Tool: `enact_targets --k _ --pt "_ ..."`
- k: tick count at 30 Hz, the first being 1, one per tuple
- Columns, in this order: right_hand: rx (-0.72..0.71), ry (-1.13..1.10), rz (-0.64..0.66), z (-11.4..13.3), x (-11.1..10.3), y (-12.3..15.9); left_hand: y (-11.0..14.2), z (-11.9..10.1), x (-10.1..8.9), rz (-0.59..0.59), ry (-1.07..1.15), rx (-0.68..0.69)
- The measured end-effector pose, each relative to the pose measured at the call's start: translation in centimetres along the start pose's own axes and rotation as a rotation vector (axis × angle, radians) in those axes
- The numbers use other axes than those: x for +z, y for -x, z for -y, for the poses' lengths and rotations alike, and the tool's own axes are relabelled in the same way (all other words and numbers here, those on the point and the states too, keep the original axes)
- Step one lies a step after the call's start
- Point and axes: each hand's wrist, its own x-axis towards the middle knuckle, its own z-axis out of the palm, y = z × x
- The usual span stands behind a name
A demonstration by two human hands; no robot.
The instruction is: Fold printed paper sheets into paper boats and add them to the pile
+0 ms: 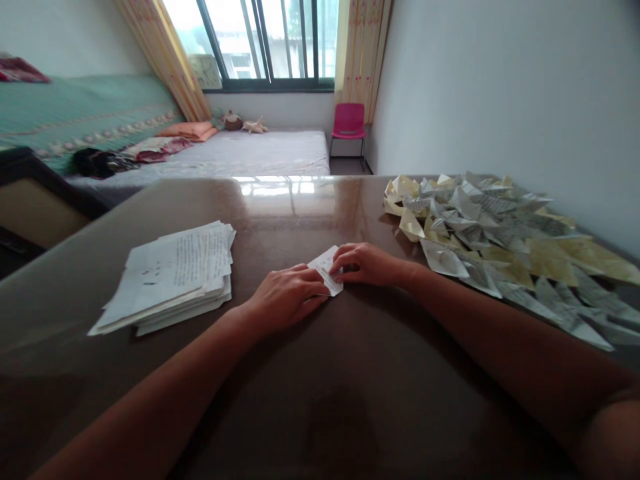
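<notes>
Both hands meet at a small piece of folded printed paper (325, 262) on the brown table. My left hand (286, 293) covers its lower left part, fingers together and pressing it down. From the right, my right hand (367, 263) grips the paper with bent fingers, thumb and fingertips close together on its right edge. Some of the paper is hidden beneath the fingers, so its full folded shape cannot be made out. To the left lies a stack of printed sheets (165, 270). On the right is a large heap of folded paper boats (470, 213), white and yellowish.
The glossy table (300, 400) reflects the window at its far edge. Beyond it are a bed (280, 153) and a pink chair (349, 121). A white wall (490, 87) runs along the right side, and a dark wooden chair back (40, 207) stands at the left.
</notes>
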Motion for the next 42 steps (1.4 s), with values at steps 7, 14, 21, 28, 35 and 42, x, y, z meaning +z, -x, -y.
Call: enact_targets --k 7,14,21,28,35,42 --pt "0.027 -0.137 0.032 -0.5 0.0 0.0 -1.1 1.7 2.0 -0.101 0.262 -0.391" --pt "0.042 -0.159 0.034 -0.6 0.0 0.0 -1.8 1.7 2.4 -0.105 0.227 -0.494" --pt "0.048 -0.170 0.021 -0.7 0.1 0.0 -2.1 1.5 2.2 -0.115 0.206 -0.477" --pt "0.047 -0.155 0.034 -0.4 0.0 0.0 -2.4 1.3 2.2 -0.102 0.166 -0.484" --pt "0.024 -0.143 0.027 -0.4 0.0 0.1 -2.4 1.7 2.4 -0.110 0.111 -0.465" --pt "0.037 -0.105 0.015 -0.1 0.0 0.1 -2.4 1.7 2.4 -0.085 0.072 -0.467"
